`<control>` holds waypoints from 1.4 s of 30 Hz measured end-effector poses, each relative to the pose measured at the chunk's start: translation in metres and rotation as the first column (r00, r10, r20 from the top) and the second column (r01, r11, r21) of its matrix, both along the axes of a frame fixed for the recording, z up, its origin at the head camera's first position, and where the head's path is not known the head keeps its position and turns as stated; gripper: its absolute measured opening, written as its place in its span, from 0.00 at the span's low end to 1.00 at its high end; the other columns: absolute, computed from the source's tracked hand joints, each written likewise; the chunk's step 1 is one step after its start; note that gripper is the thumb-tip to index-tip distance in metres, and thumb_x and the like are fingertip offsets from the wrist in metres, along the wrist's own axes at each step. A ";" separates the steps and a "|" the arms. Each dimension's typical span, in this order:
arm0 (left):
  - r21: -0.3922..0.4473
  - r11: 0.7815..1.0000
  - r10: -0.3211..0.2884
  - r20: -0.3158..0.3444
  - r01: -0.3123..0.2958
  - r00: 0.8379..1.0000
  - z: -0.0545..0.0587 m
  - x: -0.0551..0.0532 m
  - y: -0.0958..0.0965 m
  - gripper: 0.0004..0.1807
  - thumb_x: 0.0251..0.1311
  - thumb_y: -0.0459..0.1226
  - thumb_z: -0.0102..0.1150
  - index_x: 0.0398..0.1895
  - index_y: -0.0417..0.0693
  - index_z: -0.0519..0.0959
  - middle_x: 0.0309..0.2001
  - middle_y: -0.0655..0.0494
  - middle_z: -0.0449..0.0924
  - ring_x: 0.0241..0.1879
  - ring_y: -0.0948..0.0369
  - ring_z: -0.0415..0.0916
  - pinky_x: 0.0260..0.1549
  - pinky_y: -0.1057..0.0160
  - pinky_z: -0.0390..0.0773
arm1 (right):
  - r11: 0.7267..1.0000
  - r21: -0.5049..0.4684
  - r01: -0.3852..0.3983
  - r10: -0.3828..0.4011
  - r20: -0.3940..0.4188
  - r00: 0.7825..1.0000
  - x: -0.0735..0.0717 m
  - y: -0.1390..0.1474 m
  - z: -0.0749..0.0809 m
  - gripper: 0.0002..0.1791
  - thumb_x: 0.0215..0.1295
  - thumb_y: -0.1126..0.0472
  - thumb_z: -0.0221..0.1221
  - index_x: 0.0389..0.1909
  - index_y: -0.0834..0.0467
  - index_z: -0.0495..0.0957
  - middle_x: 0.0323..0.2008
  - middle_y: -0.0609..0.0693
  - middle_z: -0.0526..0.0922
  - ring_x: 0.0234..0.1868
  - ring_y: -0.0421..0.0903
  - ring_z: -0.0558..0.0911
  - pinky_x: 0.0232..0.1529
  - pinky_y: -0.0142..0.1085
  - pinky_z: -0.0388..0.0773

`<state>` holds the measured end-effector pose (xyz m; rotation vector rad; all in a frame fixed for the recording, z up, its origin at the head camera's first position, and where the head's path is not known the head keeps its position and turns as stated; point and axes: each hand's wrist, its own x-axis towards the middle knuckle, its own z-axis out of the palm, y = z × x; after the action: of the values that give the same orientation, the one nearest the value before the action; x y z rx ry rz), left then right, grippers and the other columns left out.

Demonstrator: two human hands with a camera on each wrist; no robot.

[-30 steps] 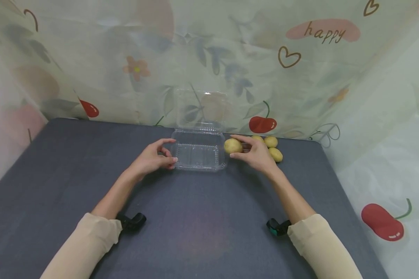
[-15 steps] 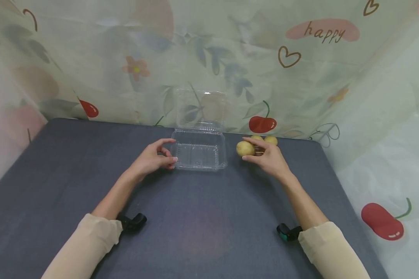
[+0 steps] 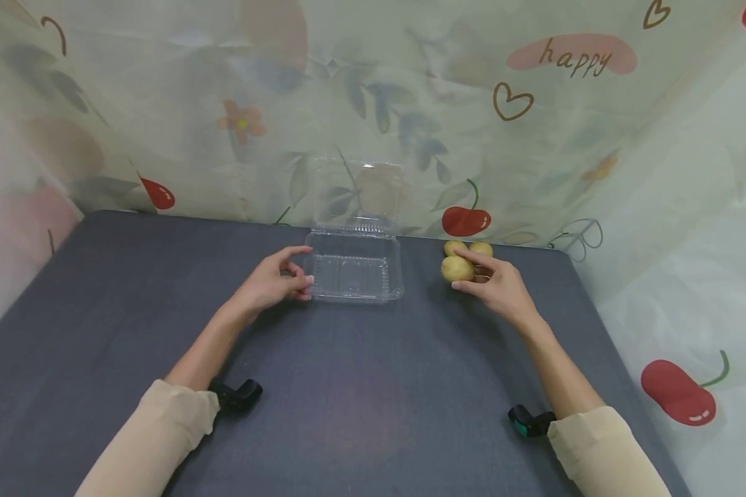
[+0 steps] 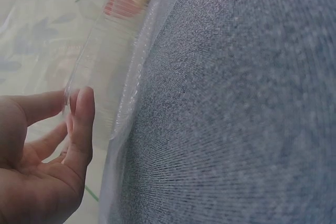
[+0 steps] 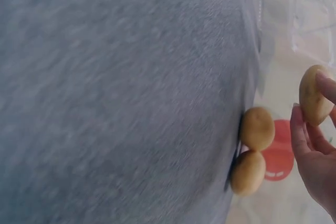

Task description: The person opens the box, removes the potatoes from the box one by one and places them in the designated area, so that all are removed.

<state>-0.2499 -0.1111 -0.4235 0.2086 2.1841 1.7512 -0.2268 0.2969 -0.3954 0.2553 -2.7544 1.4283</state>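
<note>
A clear plastic clamshell container (image 3: 352, 299) stands near the table's back edge, its see-through lid (image 3: 357, 186) raised behind it. At its left rim, my left hand (image 3: 267, 281) holds on with thumb and fingertips; the left wrist view shows the rim (image 4: 73, 74) between them. My right hand (image 3: 500, 286) grips a yellow potato (image 3: 456, 270) between thumb and fingers, to the right of the container. In the right wrist view this potato (image 5: 312, 95) is off the table. Behind it lie two more potatoes, one on the left (image 3: 454, 247) and one on the right (image 3: 481, 248).
The dark grey-blue table (image 3: 348, 386) has its back edge close behind the container and potatoes. A printed curtain (image 3: 373, 83) hangs right behind that edge. Black wrist devices (image 3: 239, 395) sit on both forearms.
My right hand has moved to the right with the potato, away from the container. A potato that showed beside that hand is no longer visible. The left hand and container have stayed put.
</note>
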 end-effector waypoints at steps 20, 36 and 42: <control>0.005 1.000 -0.013 -0.015 0.013 1.000 -0.002 0.000 0.001 0.35 0.68 0.29 0.58 0.76 0.46 0.58 0.40 0.40 0.71 0.36 0.51 0.81 0.42 0.52 0.86 | 0.988 0.140 0.061 -0.058 -0.021 0.998 0.017 0.030 -0.013 0.36 0.58 0.55 0.72 0.68 0.57 0.73 0.65 0.56 0.75 0.53 0.55 0.83 0.42 0.23 0.80; 0.012 1.000 -0.027 -0.020 0.027 0.999 -0.004 0.002 0.002 0.35 0.68 0.28 0.58 0.76 0.45 0.59 0.40 0.41 0.71 0.35 0.52 0.81 0.42 0.52 0.86 | 0.954 0.270 0.130 -0.123 -0.044 0.991 0.027 0.044 -0.028 0.37 0.58 0.51 0.72 0.67 0.56 0.73 0.60 0.59 0.79 0.49 0.53 0.85 0.39 0.23 0.78; 0.016 1.000 -0.024 -0.021 0.025 0.999 -0.002 0.001 0.003 0.35 0.68 0.28 0.58 0.76 0.45 0.59 0.40 0.41 0.71 0.35 0.52 0.81 0.41 0.52 0.86 | 0.937 0.318 0.145 -0.140 -0.041 0.989 0.026 0.045 -0.029 0.35 0.57 0.50 0.73 0.66 0.53 0.76 0.53 0.60 0.83 0.48 0.52 0.85 0.40 0.35 0.80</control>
<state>-0.2488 -0.1083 -0.4251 0.2575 2.1738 1.7613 -0.2008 0.3419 -0.4244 0.0704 -2.9100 0.9375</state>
